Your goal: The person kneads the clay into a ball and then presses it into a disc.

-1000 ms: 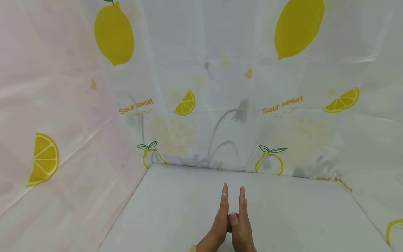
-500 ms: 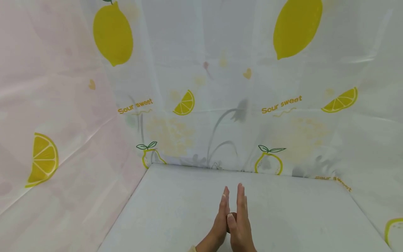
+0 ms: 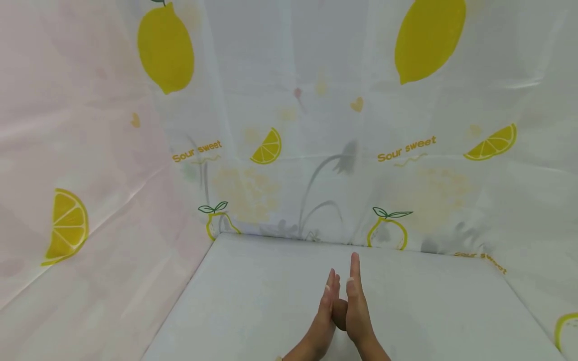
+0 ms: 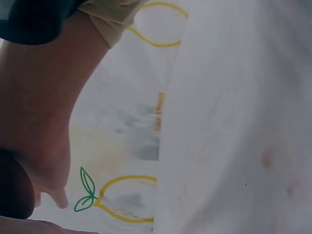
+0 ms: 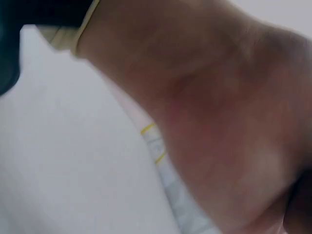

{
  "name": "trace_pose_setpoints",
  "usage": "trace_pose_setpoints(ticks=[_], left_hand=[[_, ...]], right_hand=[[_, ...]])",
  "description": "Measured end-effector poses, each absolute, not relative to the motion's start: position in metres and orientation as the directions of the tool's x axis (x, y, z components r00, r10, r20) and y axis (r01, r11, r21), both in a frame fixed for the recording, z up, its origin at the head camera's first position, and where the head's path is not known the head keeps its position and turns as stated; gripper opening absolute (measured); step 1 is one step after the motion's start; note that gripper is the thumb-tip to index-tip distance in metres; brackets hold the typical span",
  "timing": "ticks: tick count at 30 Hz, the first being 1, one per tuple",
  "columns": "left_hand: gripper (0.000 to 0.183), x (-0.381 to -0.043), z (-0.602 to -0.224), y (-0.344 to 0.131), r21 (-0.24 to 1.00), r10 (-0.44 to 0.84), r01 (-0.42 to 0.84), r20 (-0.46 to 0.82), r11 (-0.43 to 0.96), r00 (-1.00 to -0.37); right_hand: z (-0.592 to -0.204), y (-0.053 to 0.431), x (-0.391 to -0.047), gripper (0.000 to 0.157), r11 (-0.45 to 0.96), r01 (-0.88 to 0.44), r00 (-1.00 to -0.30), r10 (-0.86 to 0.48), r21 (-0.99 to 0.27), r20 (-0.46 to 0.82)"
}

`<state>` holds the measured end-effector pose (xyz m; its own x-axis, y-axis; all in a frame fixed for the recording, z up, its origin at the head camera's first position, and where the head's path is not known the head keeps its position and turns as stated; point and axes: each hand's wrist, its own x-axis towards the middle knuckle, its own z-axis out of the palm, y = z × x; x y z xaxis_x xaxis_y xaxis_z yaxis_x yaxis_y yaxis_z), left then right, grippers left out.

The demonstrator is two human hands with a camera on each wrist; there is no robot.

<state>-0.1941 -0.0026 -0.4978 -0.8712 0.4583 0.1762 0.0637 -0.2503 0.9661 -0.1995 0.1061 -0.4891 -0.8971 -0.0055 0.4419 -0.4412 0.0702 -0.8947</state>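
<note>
A brown rounded lump (image 3: 340,315), which looks like clay, sits between the two palms above the white table. My left hand (image 3: 323,316) touches its left side with fingers straight and pointing away. Against the other side lies the palm of my right hand (image 3: 358,308), its fingers also straight and reaching farther forward than the left ones. In the left wrist view the lump (image 4: 14,187) appears dark at the left edge beside the left palm. Only a dark sliver of the lump (image 5: 300,207) shows in the right wrist view, by the blurred right hand (image 5: 234,136).
The white tabletop (image 3: 253,291) spreads around the hands. A lemon-printed curtain (image 3: 280,190) stands behind it, with pinkish cloth (image 3: 104,210) along the left. Faint reddish-brown smudges (image 4: 267,158) mark the white surface in the left wrist view.
The palms have slid against each other around the lump: the right hand is now farther forward, and the left fingertips sit lower. Both hands have shifted slightly right, and more of the lump shows.
</note>
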Motion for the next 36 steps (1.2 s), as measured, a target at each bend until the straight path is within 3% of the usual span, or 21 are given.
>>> trace_pose_setpoints(ticks=[8,14,18,27,36], left_hand=[[0.072,-0.199,-0.496,-0.009,0.956,0.392,0.103,0.209,-0.274,-0.896],[0.070,-0.205,-0.493,-0.014,0.946,0.296,0.181,0.260,-0.269,-0.919],[0.069,-0.206,-0.493,-0.013,0.949,0.253,0.194,0.256,-0.248,-0.933],[0.071,-0.211,-0.498,-0.014,0.947,0.240,0.166,0.235,-0.274,-0.942],[0.072,-0.205,-0.504,-0.009,0.961,0.343,0.116,0.200,-0.249,-0.918]], right_hand=[[-0.511,0.106,-0.201,0.058,0.227,-0.477,-0.872,-0.005,-0.849,0.489],[-0.521,0.097,-0.194,0.064,0.244,-0.584,-0.808,-0.085,-0.774,0.583],[-0.522,0.087,-0.186,0.070,0.283,-0.587,-0.800,-0.058,-0.758,0.598],[-0.509,0.072,-0.175,0.070,0.366,-0.708,-0.665,-0.058,-0.604,0.744],[-0.485,0.079,-0.170,0.071,0.274,-0.513,-0.848,-0.012,-0.813,0.531]])
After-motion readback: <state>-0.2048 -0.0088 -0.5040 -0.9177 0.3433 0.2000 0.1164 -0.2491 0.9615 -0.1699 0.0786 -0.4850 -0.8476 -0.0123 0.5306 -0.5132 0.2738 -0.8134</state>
